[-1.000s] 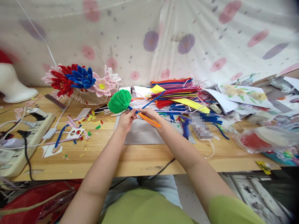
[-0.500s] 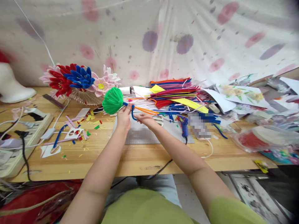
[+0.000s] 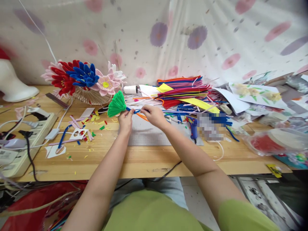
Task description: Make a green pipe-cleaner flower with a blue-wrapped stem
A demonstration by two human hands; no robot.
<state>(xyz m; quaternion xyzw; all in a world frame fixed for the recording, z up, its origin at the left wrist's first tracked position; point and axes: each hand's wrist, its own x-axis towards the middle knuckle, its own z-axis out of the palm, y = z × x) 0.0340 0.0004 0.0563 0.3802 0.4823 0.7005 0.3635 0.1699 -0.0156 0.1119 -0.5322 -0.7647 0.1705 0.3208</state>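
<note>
My left hand (image 3: 125, 122) is closed around the stem of a green pipe-cleaner flower (image 3: 116, 104), whose fanned head points up and to the left. A blue pipe cleaner (image 3: 136, 111) is wrapped about that stem and stretches right. My right hand (image 3: 154, 115) pinches its free end, with the fingers close to the left hand. Below the hands, orange pipe cleaners (image 3: 142, 116) stick out from behind them. Under both hands lies a grey cutting mat (image 3: 144, 138).
A fan with red, blue and pink flowers (image 3: 84, 77) stands at back left. Bundled pipe cleaners (image 3: 185, 93) lie behind the mat. On the right are a blue glue gun (image 3: 193, 128) and a plastic-wrapped package (image 3: 269, 142). A power strip (image 3: 31, 144) with cables occupies the left.
The green flower head has turned, now showing a fan-shaped side. My right hand has risen and drawn the blue pipe cleaner from a hanging curve to nearly straight.
</note>
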